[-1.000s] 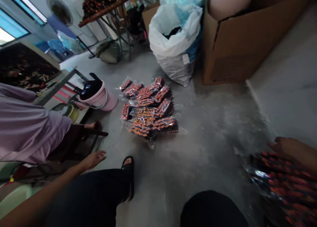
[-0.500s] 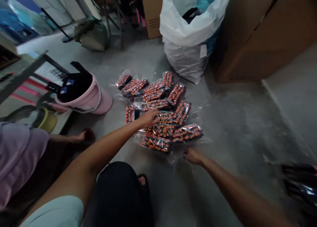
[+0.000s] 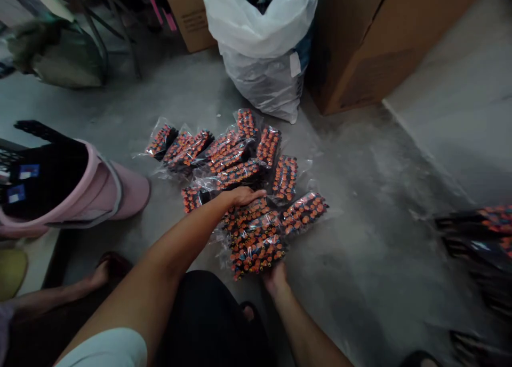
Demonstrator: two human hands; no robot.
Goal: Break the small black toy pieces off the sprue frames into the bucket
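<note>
**Packets: both hands now on the near end of the pile**

The packets [image 3: 244,191], clear bags of orange-and-black items, lie heaped on the concrete floor [image 3: 360,196] in front of your knees, between the pink bucket [image 3: 104,188] and the white plastic sack [image 3: 260,52].

Your left hand [image 3: 242,196] rests flat and spread on top of the pile's middle. Your right hand [image 3: 275,275] grips the underside of the nearest packet; its fingers are hidden, so how firmly it holds cannot be told.

Half a second ago your right hand lay on bare floor beside the pile. It has since closed in under the near edge. Your view has moved closer.
</note>
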